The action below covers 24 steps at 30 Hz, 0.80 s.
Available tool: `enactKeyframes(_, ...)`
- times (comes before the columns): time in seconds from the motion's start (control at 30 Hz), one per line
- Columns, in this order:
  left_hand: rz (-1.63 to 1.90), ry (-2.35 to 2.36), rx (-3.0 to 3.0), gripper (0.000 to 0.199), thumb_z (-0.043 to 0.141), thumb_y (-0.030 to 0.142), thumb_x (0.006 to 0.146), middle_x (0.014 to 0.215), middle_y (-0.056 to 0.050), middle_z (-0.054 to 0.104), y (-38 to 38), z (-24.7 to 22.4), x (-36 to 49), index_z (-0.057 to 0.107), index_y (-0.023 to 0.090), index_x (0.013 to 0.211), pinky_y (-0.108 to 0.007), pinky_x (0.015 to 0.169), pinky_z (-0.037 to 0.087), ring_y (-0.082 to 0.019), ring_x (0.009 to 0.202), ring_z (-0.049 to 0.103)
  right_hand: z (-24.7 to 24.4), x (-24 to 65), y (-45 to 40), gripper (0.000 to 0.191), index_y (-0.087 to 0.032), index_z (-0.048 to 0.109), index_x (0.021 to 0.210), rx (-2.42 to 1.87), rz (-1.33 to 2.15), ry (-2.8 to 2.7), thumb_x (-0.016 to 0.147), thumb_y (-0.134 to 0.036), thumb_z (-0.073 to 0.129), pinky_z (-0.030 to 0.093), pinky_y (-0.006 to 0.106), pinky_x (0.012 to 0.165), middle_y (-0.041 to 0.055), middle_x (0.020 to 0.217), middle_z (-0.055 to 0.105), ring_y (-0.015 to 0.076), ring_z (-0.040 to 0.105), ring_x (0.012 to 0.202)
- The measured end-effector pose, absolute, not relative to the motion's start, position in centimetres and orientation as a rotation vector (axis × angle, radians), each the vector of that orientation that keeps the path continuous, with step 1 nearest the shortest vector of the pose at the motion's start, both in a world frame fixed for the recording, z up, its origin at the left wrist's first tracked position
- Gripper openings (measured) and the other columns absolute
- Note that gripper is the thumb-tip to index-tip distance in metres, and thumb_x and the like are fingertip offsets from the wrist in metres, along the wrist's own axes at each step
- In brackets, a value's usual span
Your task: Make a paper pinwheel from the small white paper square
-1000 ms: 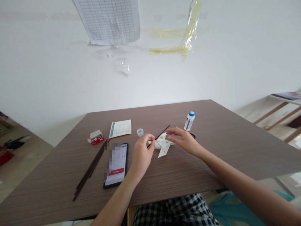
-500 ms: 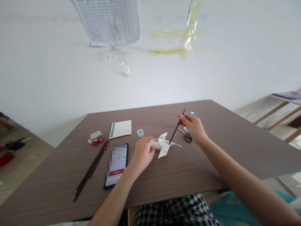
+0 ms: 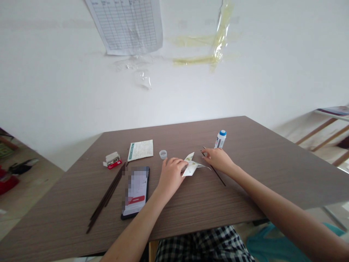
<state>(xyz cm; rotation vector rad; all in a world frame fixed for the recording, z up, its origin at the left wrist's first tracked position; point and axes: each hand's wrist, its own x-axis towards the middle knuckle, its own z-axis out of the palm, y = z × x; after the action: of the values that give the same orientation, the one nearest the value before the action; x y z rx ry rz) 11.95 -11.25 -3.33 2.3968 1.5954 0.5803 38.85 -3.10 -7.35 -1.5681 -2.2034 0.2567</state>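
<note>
A white paper pinwheel (image 3: 192, 167) is held by my left hand (image 3: 172, 173), its fingers closed on the near-left side and its blades spread to the right. My right hand (image 3: 217, 159) rests low over the table, fingers closed round the upper part of a thin dark brown stick (image 3: 219, 177). That stick slants down toward the table's front, apart from the pinwheel. Just beyond my right hand stands a white glue bottle (image 3: 220, 139) with a blue top. The scissors are mostly hidden behind that hand.
Left of my left hand lies a phone (image 3: 135, 193) with its screen lit. Several brown sticks (image 3: 107, 196) lie beside it. Farther back are a small red-and-white box (image 3: 112, 160), a printed packet (image 3: 140, 150) and a clear cap (image 3: 163, 154). A wall closes the far side.
My right hand has lowered the stick from the pinwheel's middle to the table on the right, tilting it over. The glue bottle now shows more. My left hand keeps the pinwheel, slightly raised and turned.
</note>
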Motion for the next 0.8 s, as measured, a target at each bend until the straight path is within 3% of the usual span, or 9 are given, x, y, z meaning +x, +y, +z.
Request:
enactKeyframes(0.1, 0.689, 1.616, 2.322, 0.033, 0.081, 0.008, 0.1, 0.133, -0.011, 0.091, -10.8, -3.4, 11.6, 0.091, 0.026, 0.125, -0.06, 0.13, 0.053, -0.036, 0.134, 0.082, -7.3, 39.2, -3.1, 0.024, -0.026, 0.09, 0.122, -1.415, 0.288, -2.212, 0.104, -0.025, 0.075, 0.065, 0.052, 0.112, 0.0119, 0.109, 0.089, 0.0354, 0.085, 0.112)
enactKeyframes(0.23, 0.851, 1.569, 2.141, 0.022, 0.081, 0.016, 0.104, 0.131, -0.011, 0.092, -10.2, -3.2, 11.1, 0.092, 0.024, 0.121, -0.053, 0.12, 0.062, -0.035, 0.127, 0.086, -7.1, 39.5, -3.3, 0.054, -0.025, 0.083, 0.145, -1.116, 0.378, -2.183, 0.093, -0.012, 0.074, 0.056, 0.057, 0.131, 0.0147, 0.146, 0.083, 0.0358, 0.076, 0.144)
enactKeyframes(0.37, 0.934, 1.498, 1.956, 0.018, 0.078, 0.024, 0.106, 0.131, -0.008, 0.092, -10.1, -2.8, 10.5, 0.092, 0.025, 0.116, -0.044, 0.117, 0.064, -0.032, 0.13, 0.085, -6.8, 38.8, -3.7, 0.069, -0.028, 0.078, 0.155, -0.981, 0.622, -2.131, 0.087, -0.022, 0.09, 0.051, 0.06, 0.136, 0.0138, 0.162, 0.077, 0.039, 0.07, 0.155)
enactKeyframes(0.47, 0.94, 1.491, 1.904, 0.016, 0.077, 0.029, 0.105, 0.126, -0.007, 0.093, -10.2, -2.5, 10.0, 0.092, 0.026, 0.108, -0.042, 0.114, 0.065, -0.032, 0.127, 0.087, -6.2, 37.9, -4.1, 0.066, -0.026, 0.083, 0.146, -0.966, 0.826, -2.07, 0.084, -0.038, 0.1, 0.056, 0.059, 0.132, 0.0134, 0.154, 0.083, 0.0419, 0.075, 0.148)
enactKeyframes(0.63, 0.903, 1.521, 1.935, 0.019, 0.075, 0.028, 0.104, 0.118, -0.006, 0.094, -10.3, -2.6, 9.7, 0.092, 0.027, 0.095, -0.042, 0.114, 0.063, -0.031, 0.121, 0.087, -5.7, 35.8, -4.3, 0.043, -0.023, 0.089, 0.116, -0.925, 1.117, -1.915, 0.091, -0.058, 0.093, 0.065, 0.054, 0.117, 0.0117, 0.127, 0.091, 0.0381, 0.085, 0.126)
enactKeyframes(0.8, 0.871, 1.66, 1.991, 0.028, 0.071, 0.029, 0.108, 0.109, -0.01, 0.093, -10.8, -4.0, 8.9, 0.086, 0.025, 0.085, -0.044, 0.107, 0.063, -0.031, 0.111, 0.087, -6.3, 34.2, -4.2, 0.049, -0.023, 0.088, 0.109, -0.966, 1.249, -1.771, 0.084, -0.064, 0.096, 0.067, 0.05, 0.108, 0.0118, 0.116, 0.092, 0.0363, 0.086, 0.118)
